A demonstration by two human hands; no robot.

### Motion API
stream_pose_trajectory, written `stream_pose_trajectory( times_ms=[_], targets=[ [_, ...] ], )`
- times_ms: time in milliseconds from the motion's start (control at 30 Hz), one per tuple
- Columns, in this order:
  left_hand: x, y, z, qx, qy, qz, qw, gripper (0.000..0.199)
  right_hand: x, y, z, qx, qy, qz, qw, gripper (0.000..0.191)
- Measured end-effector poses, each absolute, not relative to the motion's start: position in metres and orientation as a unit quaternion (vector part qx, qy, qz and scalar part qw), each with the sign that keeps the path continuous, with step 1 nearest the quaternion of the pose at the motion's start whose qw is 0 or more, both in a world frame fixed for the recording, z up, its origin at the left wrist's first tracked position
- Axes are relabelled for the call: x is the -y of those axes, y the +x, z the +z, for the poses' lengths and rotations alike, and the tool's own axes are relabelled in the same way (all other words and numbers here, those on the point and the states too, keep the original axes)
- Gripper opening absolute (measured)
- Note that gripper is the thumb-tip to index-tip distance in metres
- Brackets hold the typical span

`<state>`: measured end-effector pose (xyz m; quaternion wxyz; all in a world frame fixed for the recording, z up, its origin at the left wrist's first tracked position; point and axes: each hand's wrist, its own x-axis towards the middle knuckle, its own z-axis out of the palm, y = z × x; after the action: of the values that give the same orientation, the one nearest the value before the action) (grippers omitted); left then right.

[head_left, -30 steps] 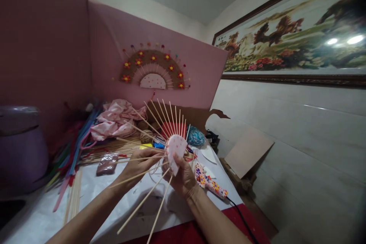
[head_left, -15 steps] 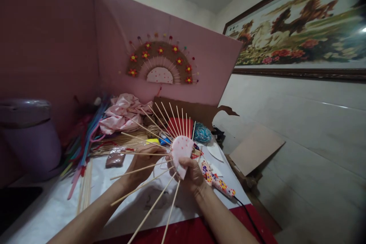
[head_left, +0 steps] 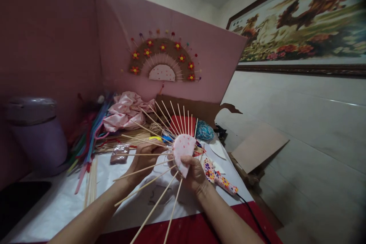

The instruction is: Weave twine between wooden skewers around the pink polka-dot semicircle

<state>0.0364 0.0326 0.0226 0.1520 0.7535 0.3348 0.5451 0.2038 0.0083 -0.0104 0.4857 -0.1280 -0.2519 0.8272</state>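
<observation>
My right hand [head_left: 195, 173] grips the lower end of a half-round piece covered in pink spotted fabric [head_left: 183, 148], its thumb pressed on the front. From the curved edge several thin wooden sticks [head_left: 156, 192] fan out, upward, to the left and down toward me. My left hand [head_left: 147, 156] is behind the left-hand sticks, its fingers curled close to the fabric piece; the sticks partly cover it, and what lies between the fingertips cannot be made out. A glue gun with flower-patterned wrapping [head_left: 220, 179] lies on the table to the right of my right hand.
A finished-looking fan with red flowers [head_left: 162, 51] hangs on the pink panel [head_left: 211, 53] behind. Along the back lie crumpled pink fabric [head_left: 126, 112], blue yarn [head_left: 204, 130] and brown cardboard [head_left: 197, 108]. Left are pipe cleaners [head_left: 93, 137], a brown packet [head_left: 119, 154] and a purple container [head_left: 40, 137].
The whole view has shifted slightly, so the scene sits a little further right. Both hands stay around the fabric piece and sticks with hardly any change.
</observation>
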Motion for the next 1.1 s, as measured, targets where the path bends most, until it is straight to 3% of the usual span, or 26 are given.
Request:
stream_pose_trajectory(
  times_ms=[100, 367, 667, 867, 1100],
  targets=[
    [-0.041, 0.028, 0.021, -0.329, 0.767, 0.542, 0.102, 0.017, -0.008, 0.207, -0.009, 0.252, -0.128, 0.823, 0.492, 0.028],
    [-0.059, -0.012, 0.031, -0.347, 0.749, 0.545, -0.148, 0.015, -0.015, 0.212, -0.009, 0.232, -0.151, 0.783, 0.557, 0.027],
    [-0.059, -0.031, 0.032, -0.309, 0.703, 0.571, -0.292, 0.016, -0.020, 0.211, -0.015, 0.213, -0.184, 0.769, 0.574, 0.026],
    [-0.059, -0.034, 0.038, -0.297, 0.713, 0.579, -0.261, 0.021, -0.019, 0.211, -0.012, 0.232, -0.197, 0.770, 0.561, 0.020],
    [-0.073, -0.035, 0.033, -0.351, 0.748, 0.560, -0.057, 0.014, -0.012, 0.216, -0.009, 0.271, -0.139, 0.813, 0.495, 0.023]
  ],
)
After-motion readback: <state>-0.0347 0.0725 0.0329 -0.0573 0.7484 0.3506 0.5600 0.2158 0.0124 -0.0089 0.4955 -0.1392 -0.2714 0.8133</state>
